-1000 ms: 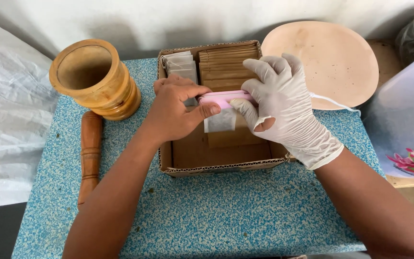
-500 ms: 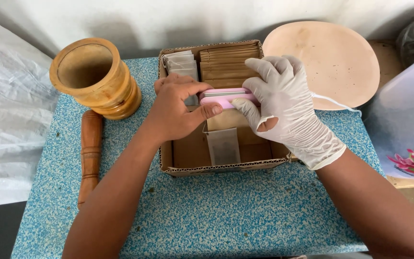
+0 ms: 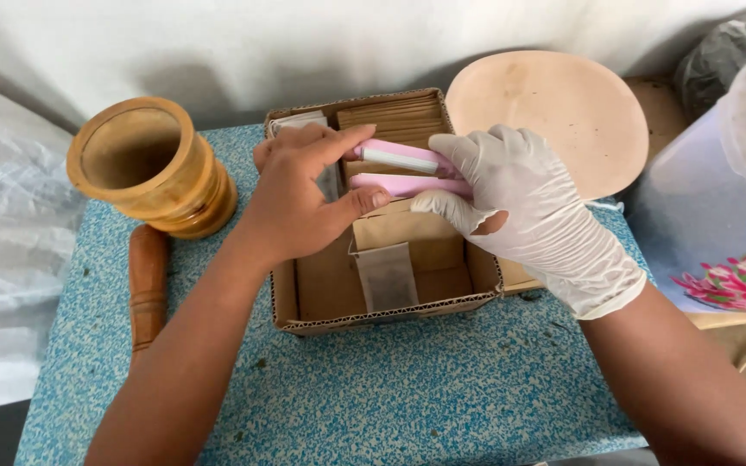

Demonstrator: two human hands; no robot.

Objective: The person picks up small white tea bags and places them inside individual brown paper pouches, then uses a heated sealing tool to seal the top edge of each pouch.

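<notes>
The pink handheld device (image 3: 403, 170), a slim two-armed tool with a white strip along its upper arm, is held open above the middle of a shallow cardboard box (image 3: 373, 315). The bare left hand (image 3: 300, 194) pinches its near end, the forefinger laid on the upper arm and the thumb pressed to the lower one. The gloved right hand (image 3: 520, 203), in a white glove, wraps around the far end with its fingers curled over both arms. Just below the device, a small translucent packet (image 3: 386, 276) stands inside the box beside brown paper envelopes. A stack of more brown envelopes (image 3: 399, 116) fills the box's back part. The box rests on a blue speckled table (image 3: 390, 397). To the left stands a wooden mortar (image 3: 153, 168), with a wooden pestle (image 3: 148, 285) lying beside it. Behind the box leans a round pale plate (image 3: 563, 112).
</notes>
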